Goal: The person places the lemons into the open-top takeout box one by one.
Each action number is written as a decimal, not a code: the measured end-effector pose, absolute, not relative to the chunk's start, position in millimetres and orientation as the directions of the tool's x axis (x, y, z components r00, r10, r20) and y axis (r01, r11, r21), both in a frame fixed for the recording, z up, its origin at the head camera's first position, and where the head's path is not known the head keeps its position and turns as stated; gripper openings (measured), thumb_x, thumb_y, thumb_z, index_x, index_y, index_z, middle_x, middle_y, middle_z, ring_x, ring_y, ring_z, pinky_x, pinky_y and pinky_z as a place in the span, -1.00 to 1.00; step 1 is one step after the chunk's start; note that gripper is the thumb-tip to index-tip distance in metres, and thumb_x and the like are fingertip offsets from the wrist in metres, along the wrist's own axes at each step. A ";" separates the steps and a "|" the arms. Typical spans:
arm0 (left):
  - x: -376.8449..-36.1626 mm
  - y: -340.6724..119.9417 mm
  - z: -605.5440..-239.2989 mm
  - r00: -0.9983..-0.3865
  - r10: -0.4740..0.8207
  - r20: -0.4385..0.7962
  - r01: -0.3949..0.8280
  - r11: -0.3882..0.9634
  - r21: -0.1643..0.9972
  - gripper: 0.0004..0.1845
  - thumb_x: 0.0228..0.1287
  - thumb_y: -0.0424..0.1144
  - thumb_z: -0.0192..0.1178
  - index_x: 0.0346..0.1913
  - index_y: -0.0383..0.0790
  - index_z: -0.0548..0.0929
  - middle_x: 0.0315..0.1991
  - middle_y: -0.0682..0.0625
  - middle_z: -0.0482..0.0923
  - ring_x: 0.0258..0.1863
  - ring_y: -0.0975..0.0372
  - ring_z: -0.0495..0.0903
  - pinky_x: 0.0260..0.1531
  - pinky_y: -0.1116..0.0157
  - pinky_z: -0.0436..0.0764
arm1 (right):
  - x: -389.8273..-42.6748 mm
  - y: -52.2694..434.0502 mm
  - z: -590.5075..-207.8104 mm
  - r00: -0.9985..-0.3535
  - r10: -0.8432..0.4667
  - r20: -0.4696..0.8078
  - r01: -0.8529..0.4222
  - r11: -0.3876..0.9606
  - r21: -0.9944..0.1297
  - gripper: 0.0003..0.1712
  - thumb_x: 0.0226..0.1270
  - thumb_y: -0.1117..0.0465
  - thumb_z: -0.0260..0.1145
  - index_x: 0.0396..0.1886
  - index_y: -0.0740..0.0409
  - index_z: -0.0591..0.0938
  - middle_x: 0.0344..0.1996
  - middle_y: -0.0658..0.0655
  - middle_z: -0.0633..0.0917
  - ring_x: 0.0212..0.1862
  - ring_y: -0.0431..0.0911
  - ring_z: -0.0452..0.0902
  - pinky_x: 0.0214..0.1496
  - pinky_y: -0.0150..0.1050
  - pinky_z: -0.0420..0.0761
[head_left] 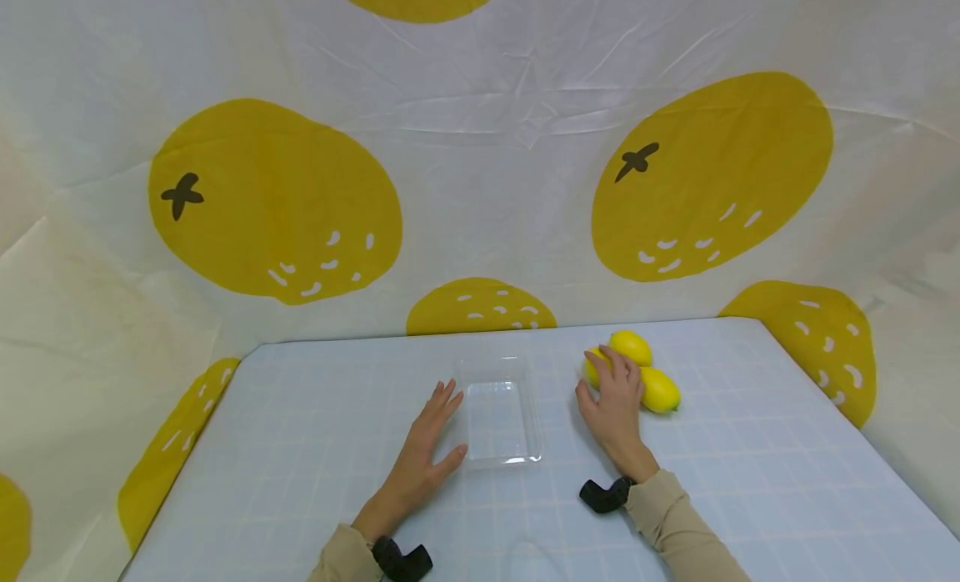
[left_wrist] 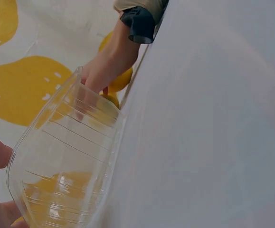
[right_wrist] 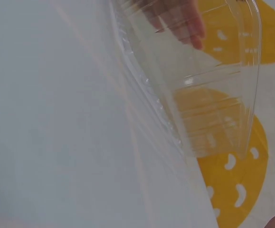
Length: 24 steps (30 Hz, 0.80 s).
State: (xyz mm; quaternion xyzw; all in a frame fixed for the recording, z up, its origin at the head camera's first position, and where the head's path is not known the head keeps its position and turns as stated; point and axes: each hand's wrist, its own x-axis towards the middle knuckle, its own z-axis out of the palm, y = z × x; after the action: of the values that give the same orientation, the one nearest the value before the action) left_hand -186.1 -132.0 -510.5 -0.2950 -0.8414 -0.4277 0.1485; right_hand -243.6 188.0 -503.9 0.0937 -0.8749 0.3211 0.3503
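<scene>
Three yellow lemons sit together at the back right in the head view: one [head_left: 591, 373] under the fingers of my right hand [head_left: 617, 407], one behind it [head_left: 632, 347], and one at the right [head_left: 660, 390]. My right hand grips the leftmost lemon, with fingers curved over its top and the thumb at its near side. A clear plastic tray [head_left: 501, 464] stands mid-table between the hands. Along its left side, my left hand [head_left: 422, 459] is spread with straight fingers, its fingertips right at the rim. The left wrist view also shows the tray's ribbed wall [left_wrist: 75, 137] in front of the right hand.
A pale checked cloth [head_left: 300, 449] covers the table. Close behind the back edge hangs a white curtain [head_left: 480, 207] printed with large yellow fruit, which also runs along both sides. Each wrist carries a black camera band [head_left: 604, 495].
</scene>
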 end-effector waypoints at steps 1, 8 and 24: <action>-185.8 -132.2 -510.3 -0.785 0.370 0.497 0.619 0.458 0.638 -0.28 0.34 -0.14 0.18 0.51 -0.25 0.23 0.57 -0.11 0.03 0.57 0.01 -0.13 0.37 -0.29 0.01 | -243.5 187.8 -504.1 -0.742 0.060 0.667 -0.389 0.772 -0.503 -0.53 0.20 0.29 0.27 0.14 0.30 0.60 0.23 0.34 0.46 0.23 0.30 0.17 0.20 0.24 0.14; -184.9 -133.0 -509.7 -0.793 0.376 0.480 0.609 0.465 0.642 -0.27 0.35 -0.13 0.19 0.53 -0.16 0.21 0.58 -0.07 0.00 0.57 0.03 -0.15 0.44 -0.15 -0.01 | -242.9 186.0 -505.6 -0.792 0.045 0.609 -0.381 0.743 -0.550 -0.46 0.19 0.33 0.28 0.21 0.32 0.56 0.23 0.36 0.41 0.24 0.34 0.17 0.22 0.23 0.25; -184.6 -132.2 -509.4 -0.800 0.393 0.453 0.599 0.468 0.650 -0.25 0.37 -0.11 0.18 0.54 -0.22 0.18 0.59 -0.10 -0.06 0.57 0.00 -0.20 0.37 -0.32 -0.01 | -240.6 185.0 -503.2 -0.843 -0.038 0.536 -0.399 0.712 -0.578 -0.33 0.33 0.29 0.28 0.42 0.33 0.37 0.36 0.38 0.35 0.21 0.32 0.27 0.20 0.21 0.36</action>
State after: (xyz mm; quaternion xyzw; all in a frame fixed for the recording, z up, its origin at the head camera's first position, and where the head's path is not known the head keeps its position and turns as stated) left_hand -184.6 -132.2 -509.4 -0.2924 -0.8482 -0.4249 0.1208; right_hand -240.6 185.0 -503.2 0.1226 -0.8903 0.3590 0.2518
